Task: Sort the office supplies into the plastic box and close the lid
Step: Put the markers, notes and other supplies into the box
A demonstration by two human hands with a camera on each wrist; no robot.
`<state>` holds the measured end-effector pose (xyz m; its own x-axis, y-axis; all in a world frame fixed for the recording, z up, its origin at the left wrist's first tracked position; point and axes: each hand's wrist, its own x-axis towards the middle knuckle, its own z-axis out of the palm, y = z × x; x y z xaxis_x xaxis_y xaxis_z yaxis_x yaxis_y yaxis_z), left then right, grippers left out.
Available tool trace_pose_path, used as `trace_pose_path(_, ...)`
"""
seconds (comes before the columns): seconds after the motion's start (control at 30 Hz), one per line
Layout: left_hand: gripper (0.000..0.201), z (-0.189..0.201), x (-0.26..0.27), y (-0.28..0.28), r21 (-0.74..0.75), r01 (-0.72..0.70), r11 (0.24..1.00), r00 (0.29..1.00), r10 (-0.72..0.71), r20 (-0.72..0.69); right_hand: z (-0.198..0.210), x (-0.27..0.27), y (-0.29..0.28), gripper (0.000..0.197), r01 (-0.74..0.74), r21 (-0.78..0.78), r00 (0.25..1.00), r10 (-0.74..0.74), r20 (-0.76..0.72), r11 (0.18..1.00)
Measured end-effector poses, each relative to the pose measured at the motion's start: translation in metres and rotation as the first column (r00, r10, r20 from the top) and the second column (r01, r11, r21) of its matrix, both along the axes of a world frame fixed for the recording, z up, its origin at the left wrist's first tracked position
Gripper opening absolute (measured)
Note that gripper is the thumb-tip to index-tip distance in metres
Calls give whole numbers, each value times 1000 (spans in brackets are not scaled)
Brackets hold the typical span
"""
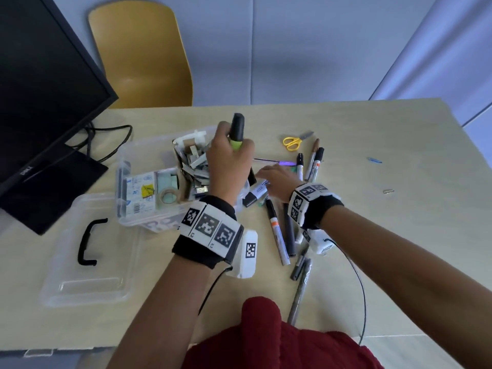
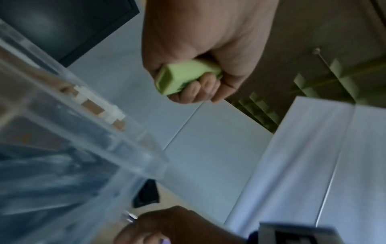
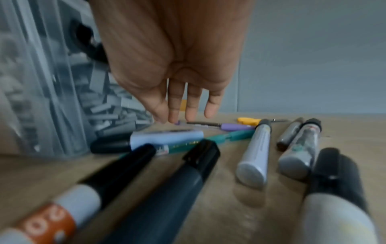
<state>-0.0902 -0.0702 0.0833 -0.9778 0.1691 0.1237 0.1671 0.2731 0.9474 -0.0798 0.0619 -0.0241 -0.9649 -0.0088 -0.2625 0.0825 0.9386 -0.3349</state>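
One green highlighter [image 1: 236,134] stands upright in my left hand's [image 1: 230,162] fist, over the plastic box's [image 1: 125,166] right edge; my right hand [image 1: 277,179], fingers spread, nears the blue-labelled marker [image 1: 257,193] lying beside the box.

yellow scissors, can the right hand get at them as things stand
Probably yes. The right hand is open and holds nothing, low over the markers, and the yellow scissors lie uncovered on the table just beyond it. Only a purple pen lies between, flat on the table, so reaching over looks easy.

The right hand [image 3: 173,66], fingers [image 3: 192,105] straight, hovers above scattered markers [image 3: 253,153] beside the plastic box [image 3: 41,99].
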Motion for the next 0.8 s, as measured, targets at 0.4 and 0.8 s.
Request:
trace_pose_path(0.4, 30, -81, 47, 11, -657, 460, 598, 885, -245, 396, -3, -5, 12, 29, 59, -21, 998, -60, -31, 998)
trace_pose_path(0.8, 30, -109, 66, 38, -540, 527, 656, 799, -166, 578, 19, 49, 35, 25, 543, -171, 839, -525, 140, 822)
